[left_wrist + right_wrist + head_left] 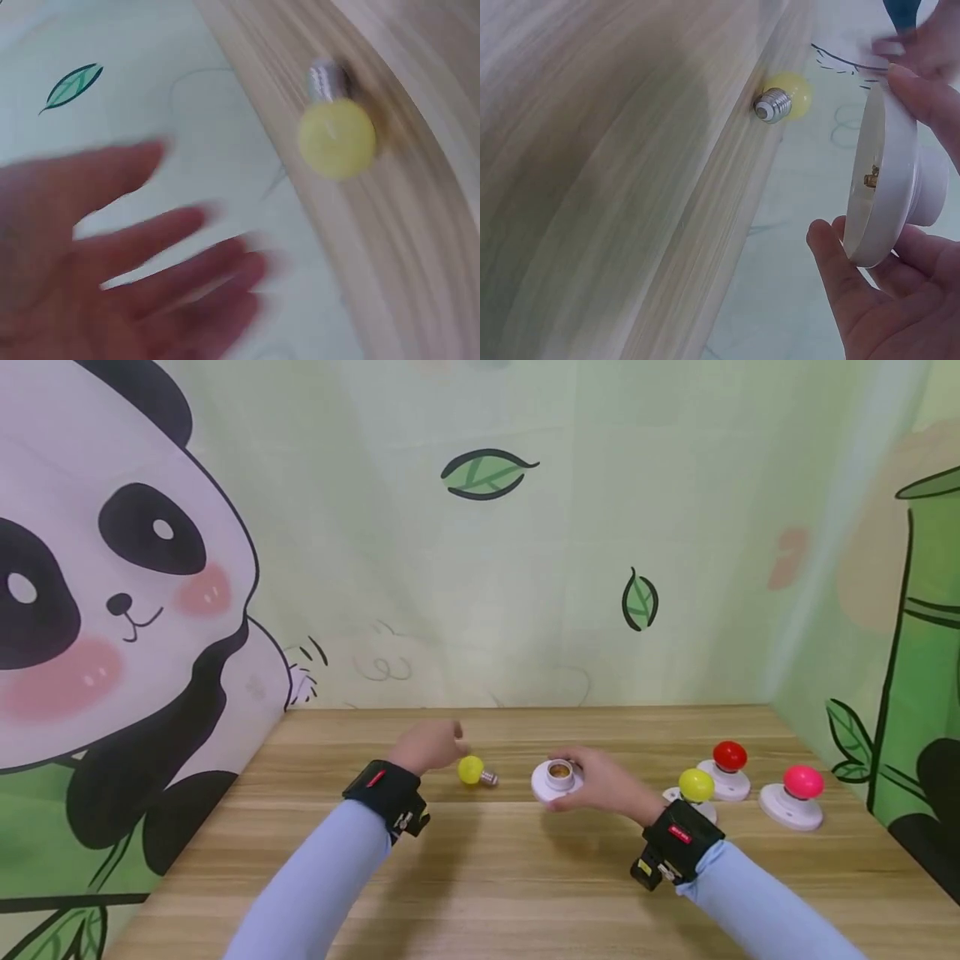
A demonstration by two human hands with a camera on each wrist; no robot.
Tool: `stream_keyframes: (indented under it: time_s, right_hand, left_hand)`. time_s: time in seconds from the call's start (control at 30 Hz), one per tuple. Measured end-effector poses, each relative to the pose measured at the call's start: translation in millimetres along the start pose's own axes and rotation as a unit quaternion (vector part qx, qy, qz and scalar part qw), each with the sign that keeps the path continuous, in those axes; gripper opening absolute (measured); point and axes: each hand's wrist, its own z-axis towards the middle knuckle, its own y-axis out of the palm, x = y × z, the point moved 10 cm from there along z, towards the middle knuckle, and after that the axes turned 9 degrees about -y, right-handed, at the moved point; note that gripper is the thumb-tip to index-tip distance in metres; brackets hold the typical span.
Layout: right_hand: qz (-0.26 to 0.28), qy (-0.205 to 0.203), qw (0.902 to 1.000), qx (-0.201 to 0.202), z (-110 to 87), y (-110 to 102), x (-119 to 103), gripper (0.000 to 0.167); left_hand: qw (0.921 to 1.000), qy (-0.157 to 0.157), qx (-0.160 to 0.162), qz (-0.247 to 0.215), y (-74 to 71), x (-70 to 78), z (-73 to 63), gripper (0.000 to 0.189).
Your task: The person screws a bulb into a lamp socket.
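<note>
A round white lamp socket base is held by its edge in my right hand, thumb on one side and fingers on the other. Its underside faces the camera in the right wrist view, with a small brass part inside. A yellow light bulb lies on its side on the table, its metal screw end pointing right toward the base. Just behind and left of the bulb hovers my left hand; the left wrist view shows its fingers spread, blurred and holding nothing.
Three white bases with bulbs fitted stand on the right of the wooden table: a yellow bulb, a red bulb and a pink bulb. The yellow one is partly behind my right wrist. A printed curtain closes off the back.
</note>
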Motion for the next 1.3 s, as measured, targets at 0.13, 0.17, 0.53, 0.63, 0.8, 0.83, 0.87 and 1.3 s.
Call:
stream_keyframes:
  time_s: [0.13,0.17,0.53,0.63,0.8,0.83,0.87,1.3]
  right_hand:
    - [0.018,-0.001,0.9998,0.009,-0.5,1.6,2.9,0.075]
    - [0.024,-0.003,0.9997,0.009,-0.5,2.5,2.6,0.075]
    - [0.036,-0.025,0.999,0.009,2.0,12.3,-6.9,0.072]
    - [0.039,-0.023,0.999,0.004,3.0,14.3,-6.4,0.074]
    - [0.054,-0.008,0.9985,0.003,4.8,13.1,-2.1,0.076]
    - [0.058,-0.005,0.9983,0.004,5.6,12.8,-1.5,0.077]
    - [0.058,-0.003,0.9983,0.003,6.3,12.7,-1.1,0.076]
    - [0.068,-0.005,0.9976,-0.003,18.4,17.5,-8.5,0.073]
  left_hand:
    - [0.9916,0.054,0.09,-0.075,-11.3,20.4,13.4,0.063]
    - [0.9908,0.067,0.091,-0.074,-6.8,24.3,16.3,0.071]
    - [0.9951,0.063,0.034,0.068,68.9,3.2,33.2,0.056]
    - [0.9955,0.068,0.041,0.052,63.2,0.0,35.3,0.048]
    - [0.9983,0.058,0.002,0.005,26.3,16.4,28.2,0.047]
    - [0.9985,0.055,0.0,-0.003,14.6,22.2,24.1,0.048]
    - [0.9984,0.056,0.003,-0.008,3.0,28.8,19.7,0.047]
    - [0.9694,0.189,0.137,-0.076,-60.3,125.3,-70.1,0.049]
